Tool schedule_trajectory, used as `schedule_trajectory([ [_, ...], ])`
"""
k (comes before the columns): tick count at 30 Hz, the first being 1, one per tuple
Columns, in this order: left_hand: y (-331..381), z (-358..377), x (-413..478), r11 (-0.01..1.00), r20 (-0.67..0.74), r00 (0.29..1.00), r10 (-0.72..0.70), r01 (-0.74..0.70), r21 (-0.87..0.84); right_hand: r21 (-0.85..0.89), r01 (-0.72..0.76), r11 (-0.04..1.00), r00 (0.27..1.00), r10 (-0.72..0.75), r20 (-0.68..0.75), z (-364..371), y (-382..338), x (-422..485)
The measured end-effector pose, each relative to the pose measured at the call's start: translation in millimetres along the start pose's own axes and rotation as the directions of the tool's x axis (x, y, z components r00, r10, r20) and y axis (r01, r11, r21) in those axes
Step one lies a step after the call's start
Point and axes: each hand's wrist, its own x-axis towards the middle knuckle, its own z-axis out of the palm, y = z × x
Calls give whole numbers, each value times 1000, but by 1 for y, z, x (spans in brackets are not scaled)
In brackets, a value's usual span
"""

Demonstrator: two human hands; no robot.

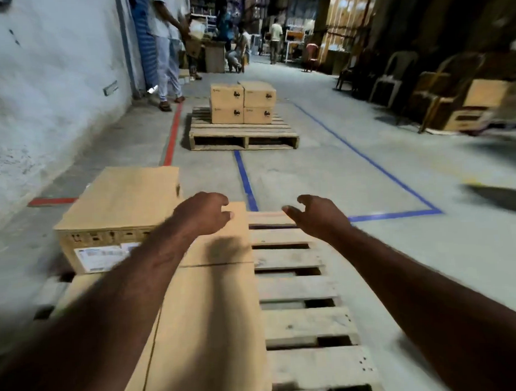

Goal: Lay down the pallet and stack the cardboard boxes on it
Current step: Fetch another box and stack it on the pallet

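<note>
Left hand (203, 213) hovered empty, fingers loosely curled, over the far end of a flat tan cardboard box (211, 308) on the left half of the pale slatted wooden pallet (295, 287) lying flat on the floor (338, 178), right hand (319, 215), likewise empty and half-curled, hovered over the pallet's bare far edge, and a taller tan cardboard box (119, 197) sat at its far-left corner.

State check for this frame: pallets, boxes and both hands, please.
Near pallet: flat on the floor, right slats bare.
Near boxes: closed, on that pallet's left part.
Far pallet: flat, loaded.
Far boxes: closed, stacked two high.
Left hand: empty, fingers loosely curled.
Right hand: empty, fingers loosely curled.
</note>
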Motion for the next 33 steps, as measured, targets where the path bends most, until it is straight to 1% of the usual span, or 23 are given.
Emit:
schedule_trajectory([
  [2,69,11,-6,995,29,995,101,-101,11,-8,-102,995,993,101,-68,-36,64,-37],
  [4,141,24,-14,976,56,975,217,-218,7,4,-194,981,970,193,-146,-67,126,-77],
  [6,221,46,-26,941,95,936,338,-339,-11,21,-303,953,931,301,-208,-94,195,-124],
  [8,306,75,-45,893,157,881,447,-450,-16,74,-429,900,865,433,-254,-114,264,-178],
  [9,341,89,-57,870,184,853,489,-493,-25,103,-485,868,827,494,-268,-120,293,-201],
  [12,452,144,-103,767,278,722,634,-634,-102,201,-645,737,675,673,-303,-133,379,-281],
  [14,504,183,-136,718,351,640,683,-677,-161,253,-720,646,582,761,-288,-129,422,-323],
  [17,558,249,-189,648,464,497,733,-718,-255,325,-810,488,446,873,-198,-99,467,-387],
  [19,577,291,-220,629,511,435,742,-715,-305,348,-859,376,344,927,-152,-70,485,-425],
  [21,590,332,-249,604,554,368,747,-725,-332,381,-892,244,220,970,-108,-40,502,-460],
  [24,610,377,-286,563,605,295,740,-764,-316,474,-878,67,57,998,-37,0,518,-502],
  [26,627,399,-305,540,621,273,735,-789,-293,544,-836,-67,-75,997,8,21,527,-520],
  [28,644,417,-318,507,633,256,731,-825,-252,597,-776,-205,-221,974,47,39,536,-531],
  [30,656,433,-325,494,639,259,724,-842,-219,686,-651,-326,-344,932,116,53,544,-533],
  [32,663,453,-333,480,641,249,726,-851,-213,784,-456,-421,-414,880,232,65,556,-532],
  [33,662,462,-338,467,651,231,723,-858,-215,818,-347,-459,-431,853,296,73,561,-533],
])
